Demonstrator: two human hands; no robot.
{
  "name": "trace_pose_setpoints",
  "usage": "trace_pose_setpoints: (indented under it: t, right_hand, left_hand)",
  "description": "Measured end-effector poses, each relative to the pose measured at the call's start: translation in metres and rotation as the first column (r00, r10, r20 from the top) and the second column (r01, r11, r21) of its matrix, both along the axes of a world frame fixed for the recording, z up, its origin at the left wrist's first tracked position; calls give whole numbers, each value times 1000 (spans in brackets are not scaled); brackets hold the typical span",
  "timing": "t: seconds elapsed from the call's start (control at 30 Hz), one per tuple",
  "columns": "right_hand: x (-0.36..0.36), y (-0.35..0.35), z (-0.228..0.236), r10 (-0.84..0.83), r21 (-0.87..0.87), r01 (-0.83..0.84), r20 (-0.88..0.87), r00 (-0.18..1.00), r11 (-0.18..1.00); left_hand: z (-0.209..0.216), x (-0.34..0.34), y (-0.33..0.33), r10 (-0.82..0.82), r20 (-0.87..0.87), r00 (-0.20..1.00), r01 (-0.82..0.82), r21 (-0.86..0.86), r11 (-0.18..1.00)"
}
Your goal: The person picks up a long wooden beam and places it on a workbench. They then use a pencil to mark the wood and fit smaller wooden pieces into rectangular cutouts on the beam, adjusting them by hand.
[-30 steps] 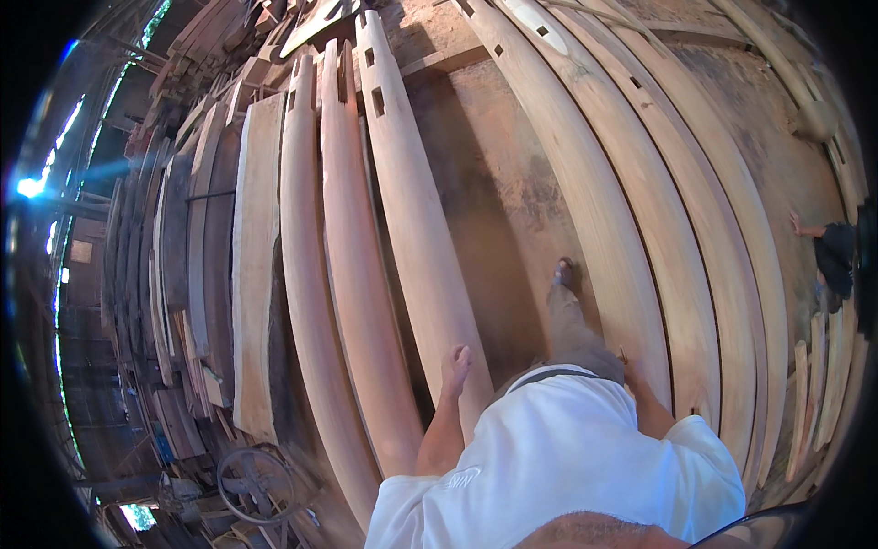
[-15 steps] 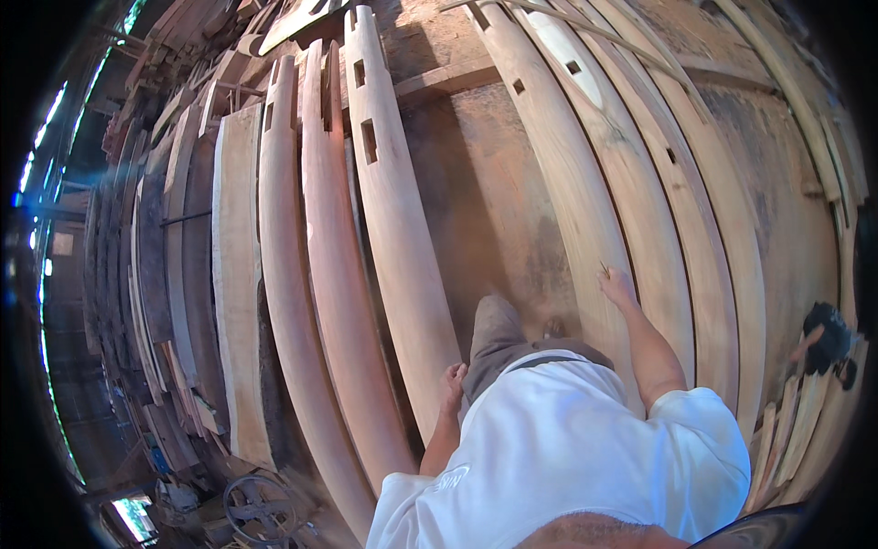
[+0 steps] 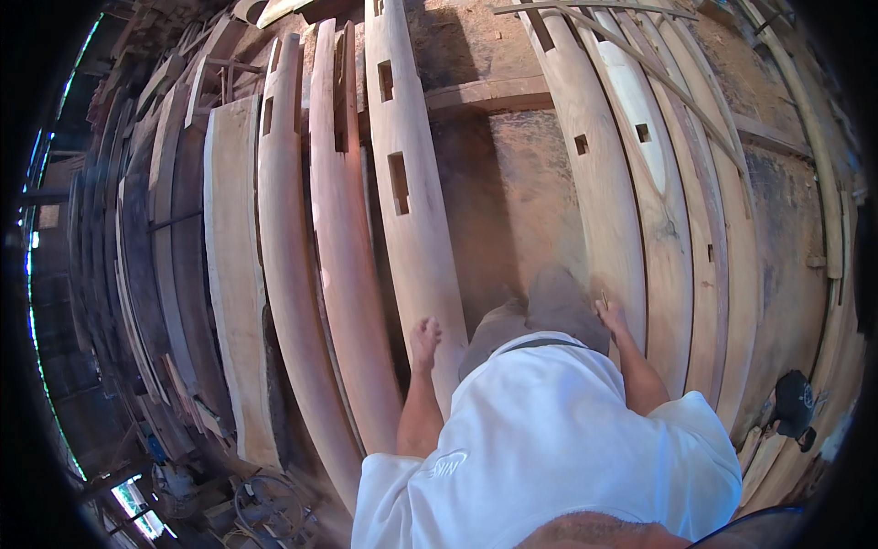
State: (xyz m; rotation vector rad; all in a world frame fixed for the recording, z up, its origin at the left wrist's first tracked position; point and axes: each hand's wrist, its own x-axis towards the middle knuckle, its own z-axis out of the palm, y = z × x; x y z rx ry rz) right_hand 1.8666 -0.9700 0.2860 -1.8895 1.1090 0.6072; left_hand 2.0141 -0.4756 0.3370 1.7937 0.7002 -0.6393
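Observation:
My right hand (image 3: 611, 317) is closed around a slim pencil (image 3: 604, 299), whose tip points away from me. It is at the inner edge of a long rounded timber post (image 3: 599, 206) with a square mortise cut in it. On the other side, my left hand (image 3: 425, 340) is raised over another rounded post (image 3: 421, 242), its fingers loosely bent and apart, with nothing in them. Two rectangular mortises show in that post's upper length. Whether either hand touches the wood, I cannot tell.
More rounded posts (image 3: 352, 265) lie parallel on both sides, some with slots. Thin battens (image 3: 640, 55) cross the right-hand posts' far ends. A crossbeam (image 3: 494, 93) lies across the dusty ground ahead. Planks (image 3: 236, 274) lean at left, near a spoked wheel (image 3: 265, 508). Another person (image 3: 794, 407) is at far right.
I have moved forward between the posts. My left hand has risen from beside my thigh to over the left post; my right hand, still with the pencil, has come closer to my body.

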Motion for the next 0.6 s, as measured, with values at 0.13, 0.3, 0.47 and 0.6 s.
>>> trace_pose_setpoints:
  t: [0.13,0.3,0.47,0.6]
  right_hand:
    - [51,-29,-69,101,-79,-101,-1,995,992]
    - [190,-84,-78,201,-126,-194,46,979,973]
    - [420,-152,-27,101,-84,-97,51,994,992]
    - [589,-206,6,84,-86,-68,197,977,994]
  left_hand:
    - [3,139,-13,113,63,992,-114,-1,994]
    - [-17,242,-54,153,-6,988,-153,10,988]
    - [-35,295,-121,57,-107,993,-66,-82,994]
    - [-38,362,-164,-106,64,992,115,-147,982]
